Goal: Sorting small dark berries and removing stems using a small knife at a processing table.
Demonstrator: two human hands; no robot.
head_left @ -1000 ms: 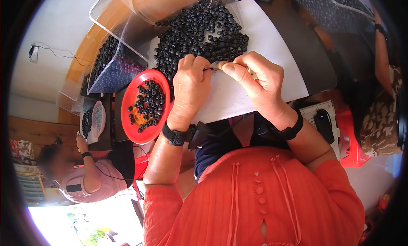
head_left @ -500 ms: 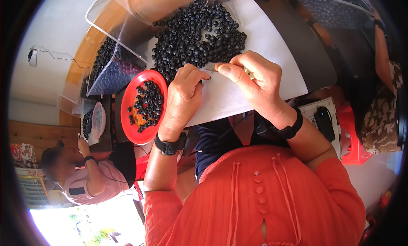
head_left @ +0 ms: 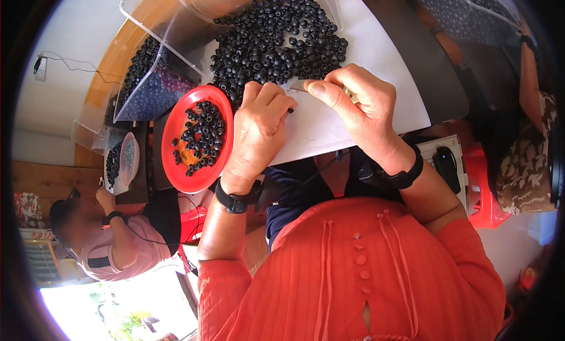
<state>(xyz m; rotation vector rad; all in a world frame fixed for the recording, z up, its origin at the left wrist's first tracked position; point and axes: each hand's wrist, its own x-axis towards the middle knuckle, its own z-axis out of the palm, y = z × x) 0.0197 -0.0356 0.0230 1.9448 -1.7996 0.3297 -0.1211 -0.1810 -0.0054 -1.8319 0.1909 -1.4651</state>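
Note:
A heap of small black ring-shaped parts lies on a white sheet in front of me. My left hand rests on the sheet's near edge, fingers curled, pinching one small black part at its fingertips. My right hand is just to the right, thumb and forefinger closed on a thin pale tool that points toward the left hand. A red plate holding several black parts sits at the left of my left hand.
Clear plastic bins with more black parts stand at the far left. Another person works at lower left beside a small white bowl. A red stool and a person's arm are at the right.
My left hand has slid down and toward me along the sheet's edge. My right hand has stayed near the heap, still on the tool.

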